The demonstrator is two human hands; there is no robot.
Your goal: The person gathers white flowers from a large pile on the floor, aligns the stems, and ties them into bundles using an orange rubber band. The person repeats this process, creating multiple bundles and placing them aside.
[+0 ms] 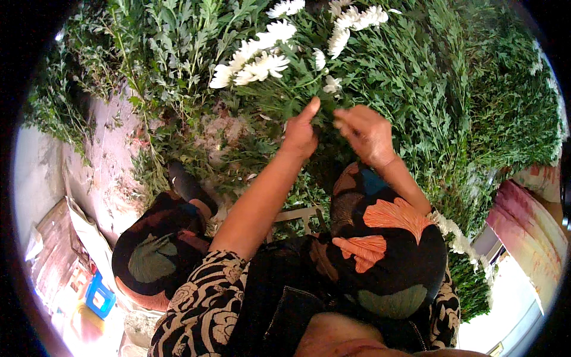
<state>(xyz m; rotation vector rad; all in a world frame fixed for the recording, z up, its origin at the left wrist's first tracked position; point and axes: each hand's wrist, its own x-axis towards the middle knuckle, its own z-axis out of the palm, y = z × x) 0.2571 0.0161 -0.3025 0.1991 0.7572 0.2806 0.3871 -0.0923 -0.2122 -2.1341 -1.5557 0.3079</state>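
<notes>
A loose bunch of white chrysanthemums [262, 66] with green leafy stems spreads just beyond my hands. My left hand [300, 135] is wrapped round the stems below the blooms, its thumb pointing up and away. To the right of it, my right hand [370, 134] is closed, thumb and fingers drawn together beside the leaves, and its fingertips are slightly blurred. What those fingers pinch, if anything, is too small to make out. One small white bloom [332, 85] sits just past the gap between my two hands.
Piled leafy stems [434, 83] cover the far side and the right. My knees, in dark patterned cloth [380, 262], are bent wide apart. Cut leaves litter the floor [229, 134] between them. A blue plastic object [100, 296] lies at the lower left, and white blooms [455, 232] edge the right.
</notes>
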